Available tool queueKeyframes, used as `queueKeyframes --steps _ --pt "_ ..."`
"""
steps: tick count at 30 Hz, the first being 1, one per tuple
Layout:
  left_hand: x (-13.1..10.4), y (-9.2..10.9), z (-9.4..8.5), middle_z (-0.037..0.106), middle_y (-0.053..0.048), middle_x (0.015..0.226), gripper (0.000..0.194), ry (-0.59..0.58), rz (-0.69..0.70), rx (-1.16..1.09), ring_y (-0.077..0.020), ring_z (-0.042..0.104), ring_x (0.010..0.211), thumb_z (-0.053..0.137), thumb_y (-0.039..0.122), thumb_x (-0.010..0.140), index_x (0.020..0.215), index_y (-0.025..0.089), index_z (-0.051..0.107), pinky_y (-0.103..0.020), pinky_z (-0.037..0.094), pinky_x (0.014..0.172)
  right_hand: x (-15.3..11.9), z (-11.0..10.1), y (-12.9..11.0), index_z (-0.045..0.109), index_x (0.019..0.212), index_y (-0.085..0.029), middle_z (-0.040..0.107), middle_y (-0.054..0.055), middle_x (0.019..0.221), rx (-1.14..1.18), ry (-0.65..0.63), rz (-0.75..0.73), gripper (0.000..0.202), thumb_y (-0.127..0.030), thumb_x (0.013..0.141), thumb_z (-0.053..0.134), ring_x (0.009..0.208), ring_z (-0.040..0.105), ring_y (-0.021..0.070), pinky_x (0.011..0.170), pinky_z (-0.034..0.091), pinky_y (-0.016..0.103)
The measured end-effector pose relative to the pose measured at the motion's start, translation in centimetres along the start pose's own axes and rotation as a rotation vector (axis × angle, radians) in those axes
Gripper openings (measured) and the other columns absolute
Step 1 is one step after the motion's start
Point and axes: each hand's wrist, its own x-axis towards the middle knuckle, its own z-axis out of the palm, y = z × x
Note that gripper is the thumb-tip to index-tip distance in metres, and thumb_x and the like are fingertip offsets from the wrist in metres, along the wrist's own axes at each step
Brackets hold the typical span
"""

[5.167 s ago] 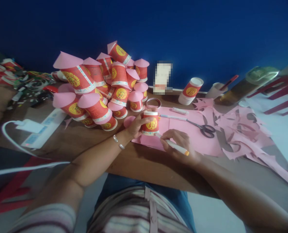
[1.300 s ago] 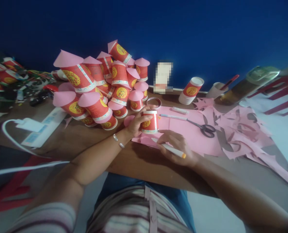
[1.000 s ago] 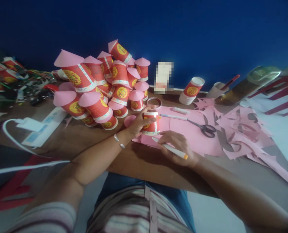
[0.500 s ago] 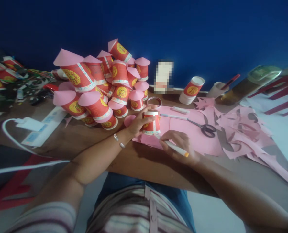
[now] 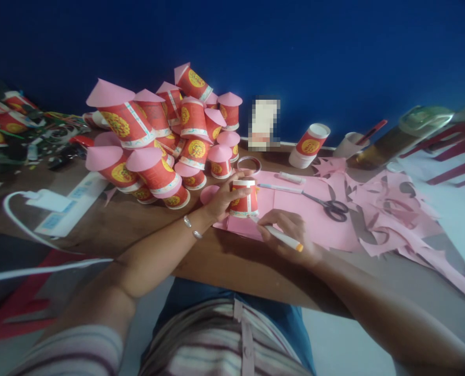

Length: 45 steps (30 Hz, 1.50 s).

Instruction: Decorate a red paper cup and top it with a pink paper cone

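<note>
Left grip (image 5: 221,202) closed around a red paper cup (image 5: 249,204), long axis near vertical, narrower end up, interior hidden. Right grip (image 5: 285,230) pinches an orange-ended white pen (image 5: 283,238), its tip directed left toward the cup's lower rim. Beyond the right grip, a white cup (image 5: 345,148) contains a red stick (image 5: 375,131); beside it, a bottle (image 5: 405,137) holds brownish liquid (image 5: 375,156).

One head-worn camera looks forward and down over the hands (image 5: 293,227) and table (image 5: 217,261)
</note>
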Motion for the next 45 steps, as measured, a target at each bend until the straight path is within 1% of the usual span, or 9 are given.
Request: queueKeyframes --steps 3,7,17,21,24,29,35,40,45 --pt "0.04 -0.04 -0.02 0.07 -0.011 0.135 0.077 0.0 0.007 -0.005 -0.0311 0.071 0.117 0.088 0.033 0.074 0.144 0.024 0.059 -0.04 0.059 0.094 0.02 -0.03 -0.04 0.063 0.096 -0.023 0.073 0.001 0.076 -0.008 0.0 0.002 0.007 -0.019 0.101 0.063 0.063 0.067 0.0138 0.061 0.053 0.026" --pt "0.01 0.11 0.04 0.072 -0.012 0.132 0.078 -0.01 0.005 -0.001 -0.0308 0.072 0.115 0.089 0.034 0.073 0.143 0.023 0.058 -0.04 0.059 0.094 0.13 -0.1 -0.18 0.063 0.095 -0.022 0.073 0.0 0.076 -0.009 -0.005 -0.007 0.008 -0.018 0.101 0.063 0.062 0.067 0.0132 0.06 0.052 0.025" --pt "0.0 0.23 0.09 0.073 -0.011 0.127 0.071 -0.051 0.028 0.017 -0.0314 0.072 0.117 0.087 0.037 0.078 0.141 0.022 0.059 -0.042 0.059 0.097 -0.02 -0.11 0.0 0.062 0.094 -0.022 0.072 0.0 0.076 -0.025 0.011 -0.002 0.008 -0.018 0.101 0.063 0.063 0.067 0.0132 0.062 0.052 0.024" --pt "0.0 0.22 0.09 0.072 -0.012 0.13 0.074 -0.041 0.015 0.0 -0.0324 0.073 0.117 0.089 0.036 0.075 0.141 0.022 0.059 -0.043 0.059 0.097 0.08 -0.2 -0.15 0.062 0.093 -0.022 0.072 0.0 0.075 -0.021 0.003 -0.004 0.009 -0.018 0.101 0.063 0.062 0.067 0.0129 0.061 0.051 0.024" --pt "-0.08 0.35 0.18 0.071 -0.013 0.131 0.073 -0.045 0.016 -0.002 -0.033 0.072 0.119 0.088 0.036 0.076 0.141 0.022 0.058 -0.045 0.059 0.097 0.15 -0.27 -0.26 0.062 0.093 -0.023 0.072 0.0 0.075 -0.027 0.003 -0.001 0.01 -0.018 0.101 0.062 0.062 0.067 0.0132 0.061 0.051 0.025" --pt "-0.22 0.63 0.41 0.072 -0.013 0.13 0.072 -0.052 0.027 0.002 -0.0333 0.071 0.121 0.087 0.035 0.077 0.141 0.02 0.059 -0.045 0.058 0.101 0.09 -0.26 -0.17 0.061 0.092 -0.023 0.072 0.0 0.074 -0.041 0.009 0.0 0.009 -0.019 0.101 0.062 0.061 0.067 0.0134 0.061 0.051 0.025" --pt "-0.16 0.55 0.33 0.073 -0.013 0.129 0.072 -0.048 0.02 -0.02 -0.0335 0.071 0.12 0.088 0.033 0.074 0.139 0.02 0.06 -0.045 0.058 0.1 0.26 -0.49 -0.34 0.061 0.092 -0.022 0.071 0.0 0.073 -0.044 0.006 -0.007 0.01 -0.017 0.1 0.062 0.06 0.066 0.0128 0.059 0.05 0.024" --pt "-0.1 0.64 0.19 0.073 -0.01 0.126 0.071 -0.048 0.05 -0.028 -0.031 0.072 0.117 0.087 0.034 0.074 0.139 0.021 0.061 -0.042 0.058 0.097 0.27 -0.56 -0.5 0.06 0.096 -0.024 0.072 0.001 0.076 0.007 0.025 -0.049 0.008 -0.017 0.099 0.063 0.066 0.071 0.0163 0.064 0.057 0.028" --pt "-0.23 0.77 0.26 0.073 -0.01 0.125 0.075 -0.036 0.041 -0.047 -0.0306 0.073 0.113 0.087 0.034 0.074 0.142 0.021 0.059 -0.042 0.059 0.094 0.17 -0.32 -0.4 0.06 0.099 -0.024 0.071 0.0 0.076 0.051 -0.023 -0.042 0.008 -0.017 0.1 0.063 0.074 0.075 0.0189 0.074 0.064 0.033"
